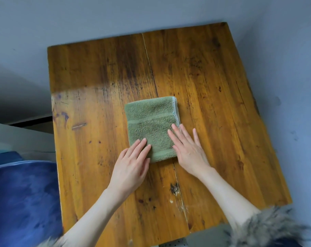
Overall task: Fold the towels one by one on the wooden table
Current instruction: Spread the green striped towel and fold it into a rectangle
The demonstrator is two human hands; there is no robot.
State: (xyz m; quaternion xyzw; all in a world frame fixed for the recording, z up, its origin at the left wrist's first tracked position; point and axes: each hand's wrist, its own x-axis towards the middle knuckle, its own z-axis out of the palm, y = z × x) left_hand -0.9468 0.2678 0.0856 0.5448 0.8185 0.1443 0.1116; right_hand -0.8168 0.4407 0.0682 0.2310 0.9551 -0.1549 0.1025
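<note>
Grey floor (115,15); blue cushioned seat (23,193) at left

Blue fabric (23,198) left of table, grey floor (115,18)

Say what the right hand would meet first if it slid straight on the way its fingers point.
Its fingers already lie on the towel, so more towel, then bare table; nothing else shows ahead.

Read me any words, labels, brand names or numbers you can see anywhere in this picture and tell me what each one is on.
There is none to read.
Green towel: no tag or lettering shows, only a woven band and a pale edge.
Wooden table: only grain, stains and scratches.
Blue fabric at the left: plain, and blurred.
Both hands lie flat on the towel and cover part of it.
</note>
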